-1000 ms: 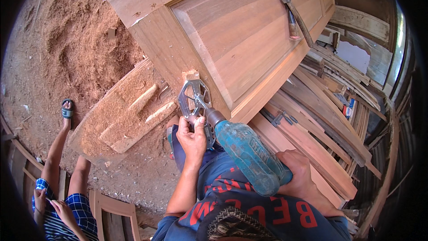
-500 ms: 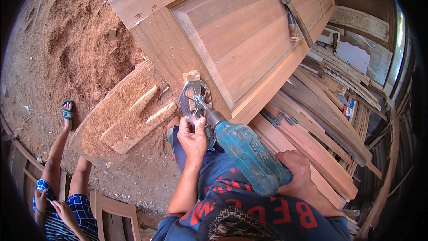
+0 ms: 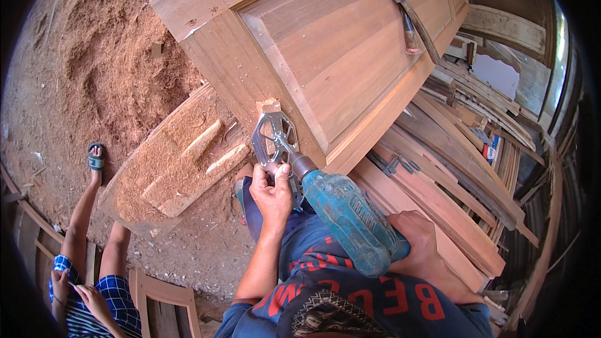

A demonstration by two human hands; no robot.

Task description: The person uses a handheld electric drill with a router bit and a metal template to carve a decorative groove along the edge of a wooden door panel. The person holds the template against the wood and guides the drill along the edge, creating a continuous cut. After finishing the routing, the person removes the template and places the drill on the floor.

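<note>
My right hand [image 3: 416, 238] grips the rear handle of a worn teal power drill [image 3: 347, 216]. The drill's dark chuck points up and left, and its bit runs into a silver metal drilling jig [image 3: 258, 144] with cut-out sides. This jig sits against the near edge of a wooden panelled door [image 3: 313, 56]. Its lower part is pinched between the thumb and fingers of my left hand [image 3: 272, 198], just left of the chuck. A fresh pale recess [image 3: 268, 105] shows in the door beside the jig. The bit's tip is hidden.
On the door lie a hammer [image 3: 413, 15] and a chisel-like tool [image 3: 410, 39]. Planks and offcuts [image 3: 438, 203] are stacked to the right, with pliers [image 3: 404, 164] on them. A sawdust-covered board [image 3: 181, 156] and heaped shavings lie left. Another person's legs [image 3: 84, 213] show lower left.
</note>
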